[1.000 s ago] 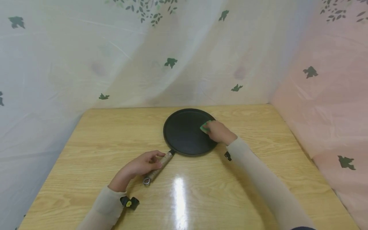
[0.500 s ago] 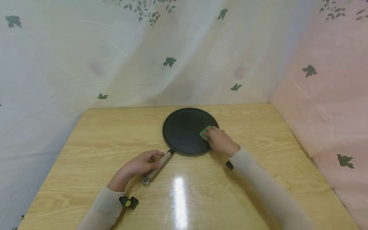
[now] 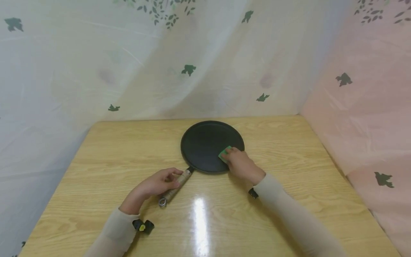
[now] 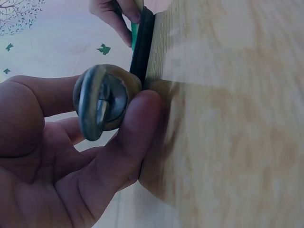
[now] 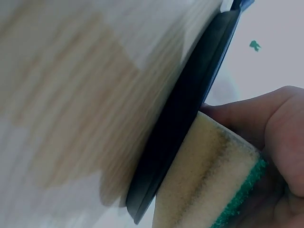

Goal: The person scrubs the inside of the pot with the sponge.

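Observation:
A flat, round black pan (image 3: 205, 142) lies on the wooden table, its wood-coloured handle (image 3: 174, 189) pointing toward me on the left. My left hand (image 3: 160, 182) grips that handle between thumb and fingers; the left wrist view shows the handle's metal hanging ring (image 4: 92, 102) close up. On the pan's near right part, my right hand (image 3: 242, 165) holds a sponge (image 3: 224, 154). In the right wrist view the sponge (image 5: 209, 171) shows a pale yellow body and a green scouring layer. Its yellow side is against the pan, with the green layer toward my palm.
The wooden table (image 3: 128, 150) reaches back to a pale curtain (image 3: 144, 71) printed with green birds and leaves. A pinkish curtain (image 3: 363, 125) hangs along the right edge. A bright light reflection lies on the table's near middle.
My right hand has moved the sponge toward me across the pan, then slightly to the left. The left hand and the pan stay nearly in place.

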Tool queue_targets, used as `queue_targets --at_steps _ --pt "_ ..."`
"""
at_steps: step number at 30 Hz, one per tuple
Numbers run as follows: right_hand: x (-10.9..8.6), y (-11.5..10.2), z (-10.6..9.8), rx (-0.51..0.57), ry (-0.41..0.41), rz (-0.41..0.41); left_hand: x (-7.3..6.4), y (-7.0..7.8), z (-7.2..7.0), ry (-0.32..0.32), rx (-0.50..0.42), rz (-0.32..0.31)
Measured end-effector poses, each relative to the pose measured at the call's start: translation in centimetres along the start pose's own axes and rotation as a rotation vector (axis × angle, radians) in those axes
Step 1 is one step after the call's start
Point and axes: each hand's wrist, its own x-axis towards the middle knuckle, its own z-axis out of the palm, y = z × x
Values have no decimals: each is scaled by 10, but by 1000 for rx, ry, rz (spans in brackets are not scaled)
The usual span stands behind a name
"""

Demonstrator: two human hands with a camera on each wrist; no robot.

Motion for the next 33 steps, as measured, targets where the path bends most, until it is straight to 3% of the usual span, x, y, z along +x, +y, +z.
queue_targets --at_steps 15,21,33 --pt "2 -25 11 29 56 -122 1 -4 0 8 -2 15" --pt "9 -34 11 79 29 -153 3 -6 0 15 3 12" --pt "34 -45 16 56 -47 -160 2 -4 1 4 6 28"
